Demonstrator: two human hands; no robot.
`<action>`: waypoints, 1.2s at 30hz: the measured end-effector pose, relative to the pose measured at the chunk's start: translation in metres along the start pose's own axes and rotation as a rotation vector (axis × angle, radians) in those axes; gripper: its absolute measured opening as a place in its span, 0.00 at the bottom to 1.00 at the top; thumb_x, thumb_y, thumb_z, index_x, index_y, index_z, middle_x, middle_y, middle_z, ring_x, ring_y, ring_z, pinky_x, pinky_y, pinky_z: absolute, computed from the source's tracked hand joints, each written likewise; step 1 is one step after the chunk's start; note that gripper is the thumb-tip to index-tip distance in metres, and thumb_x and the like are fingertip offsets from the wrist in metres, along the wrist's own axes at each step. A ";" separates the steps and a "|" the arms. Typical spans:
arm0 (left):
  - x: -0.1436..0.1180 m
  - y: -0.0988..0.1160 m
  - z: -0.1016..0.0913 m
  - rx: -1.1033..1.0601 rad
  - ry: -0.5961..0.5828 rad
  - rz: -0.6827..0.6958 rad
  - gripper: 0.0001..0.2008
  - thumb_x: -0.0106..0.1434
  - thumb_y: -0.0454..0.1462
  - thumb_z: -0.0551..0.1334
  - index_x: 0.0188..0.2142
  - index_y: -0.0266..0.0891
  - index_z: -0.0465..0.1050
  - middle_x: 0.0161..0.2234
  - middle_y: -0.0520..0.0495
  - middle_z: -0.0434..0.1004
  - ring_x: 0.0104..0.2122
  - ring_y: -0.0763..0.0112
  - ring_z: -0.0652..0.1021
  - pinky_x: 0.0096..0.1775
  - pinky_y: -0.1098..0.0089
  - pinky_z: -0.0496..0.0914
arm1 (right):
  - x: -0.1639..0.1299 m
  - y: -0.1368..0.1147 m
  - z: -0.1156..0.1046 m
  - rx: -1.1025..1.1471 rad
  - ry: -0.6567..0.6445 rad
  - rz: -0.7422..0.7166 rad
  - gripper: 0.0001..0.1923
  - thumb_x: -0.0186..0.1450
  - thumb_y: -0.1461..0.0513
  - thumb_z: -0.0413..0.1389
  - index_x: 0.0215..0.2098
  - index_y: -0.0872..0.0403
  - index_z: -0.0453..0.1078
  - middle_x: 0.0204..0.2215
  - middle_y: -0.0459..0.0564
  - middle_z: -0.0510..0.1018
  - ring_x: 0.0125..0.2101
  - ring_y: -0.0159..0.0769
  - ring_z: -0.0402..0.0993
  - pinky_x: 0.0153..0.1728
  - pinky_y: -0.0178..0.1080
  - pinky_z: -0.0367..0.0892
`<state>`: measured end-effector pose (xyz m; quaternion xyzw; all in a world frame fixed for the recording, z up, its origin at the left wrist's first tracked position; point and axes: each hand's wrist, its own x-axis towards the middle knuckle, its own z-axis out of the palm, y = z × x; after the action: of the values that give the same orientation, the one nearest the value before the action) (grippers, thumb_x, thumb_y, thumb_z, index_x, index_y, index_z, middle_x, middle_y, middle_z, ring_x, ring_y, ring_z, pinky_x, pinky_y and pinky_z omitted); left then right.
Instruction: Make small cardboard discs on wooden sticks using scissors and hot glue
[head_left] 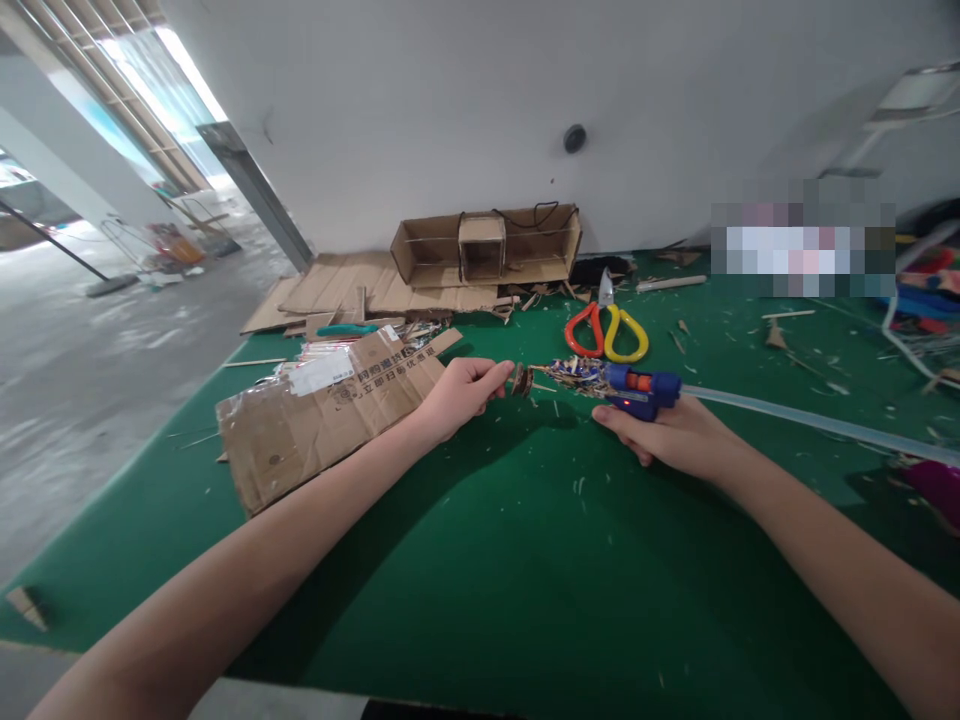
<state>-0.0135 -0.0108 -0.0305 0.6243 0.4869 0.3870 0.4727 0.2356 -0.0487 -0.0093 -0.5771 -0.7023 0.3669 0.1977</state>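
Note:
My right hand (667, 436) is wrapped round the handle of a blue hot glue gun (637, 388), whose nozzle end is crusted with dried glue and scraps. A long translucent glue stick (795, 422) sticks out of its back. Between the thumb and fingers of my left hand (469, 390) is a small brown piece (523, 380), which looks like layered cardboard. The gun's tip points left, very close to that piece; whether they touch I cannot tell. Just beyond the gun lie scissors (606, 325) with one red and one yellow handle.
A flattened cardboard box (322, 420) lies left of my hands on the green table (480, 590). Against the wall stands an open cardboard tray (424, 250) with dividers and a black cord. Cardboard sheets (330, 285) and scraps line the back; a blurred-out patch covers the back right.

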 end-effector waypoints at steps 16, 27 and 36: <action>0.005 -0.008 -0.001 -0.051 0.036 0.007 0.22 0.60 0.50 0.57 0.19 0.38 0.60 0.17 0.55 0.56 0.14 0.84 0.57 0.16 0.75 0.47 | -0.007 -0.016 -0.007 -0.074 -0.075 0.121 0.18 0.56 0.45 0.55 0.25 0.51 0.67 0.11 0.42 0.67 0.17 0.34 0.68 0.22 0.38 0.64; 0.003 -0.005 -0.001 -0.042 0.004 -0.012 0.21 0.61 0.49 0.57 0.19 0.38 0.59 0.17 0.55 0.54 0.14 0.84 0.56 0.16 0.75 0.46 | -0.003 -0.002 0.002 -0.006 0.016 0.072 0.23 0.57 0.43 0.53 0.38 0.50 0.71 0.14 0.42 0.68 0.19 0.35 0.70 0.23 0.39 0.67; 0.002 -0.003 -0.001 -0.069 -0.003 -0.010 0.21 0.59 0.49 0.59 0.19 0.37 0.59 0.17 0.56 0.53 0.14 0.84 0.55 0.16 0.76 0.46 | 0.001 -0.002 0.003 0.225 0.099 -0.029 0.19 0.56 0.46 0.57 0.36 0.50 0.73 0.25 0.48 0.77 0.25 0.37 0.74 0.32 0.43 0.71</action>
<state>-0.0144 -0.0081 -0.0332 0.6057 0.4757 0.4000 0.4968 0.2321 -0.0484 -0.0099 -0.5585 -0.6543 0.4115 0.3011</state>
